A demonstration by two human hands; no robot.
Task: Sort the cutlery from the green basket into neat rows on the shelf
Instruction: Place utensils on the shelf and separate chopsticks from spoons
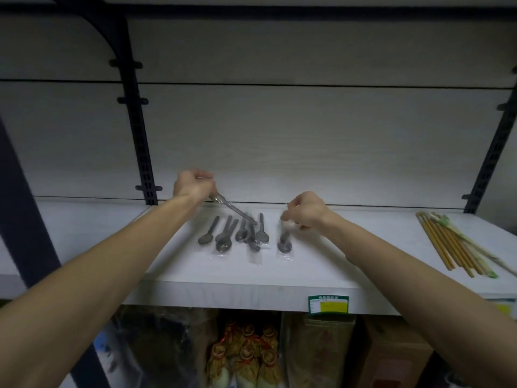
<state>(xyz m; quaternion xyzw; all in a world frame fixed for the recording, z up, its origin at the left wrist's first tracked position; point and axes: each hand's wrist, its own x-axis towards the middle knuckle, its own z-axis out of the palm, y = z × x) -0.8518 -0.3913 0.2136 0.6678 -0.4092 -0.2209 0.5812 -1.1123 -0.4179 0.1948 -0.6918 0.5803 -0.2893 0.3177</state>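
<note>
- A white shelf [279, 289] ran across the view, with a green-and-yellow price label [328, 304] on its front edge.
- A bundle of wooden chopsticks [453, 243] lay at the far right of the shelf, well apart from both hands.
- Packaged goods with gold-and-red wrapping [246, 357] and a brown bag [321, 354] sat on the level below.
- A dark slotted upright [140, 141] rose behind the left arm.
- Several plastic-wrapped spoons [237, 233] lay side by side on the shelf, bowls toward the person, some overlapping.
- The left hand [193, 186] was curled round one end of a wrapped metal utensil [235, 210], which slanted down over the spoon handles.
- The right hand [305, 210] pinched the top of one more wrapped spoon [284, 243], set just right of the group.
</note>
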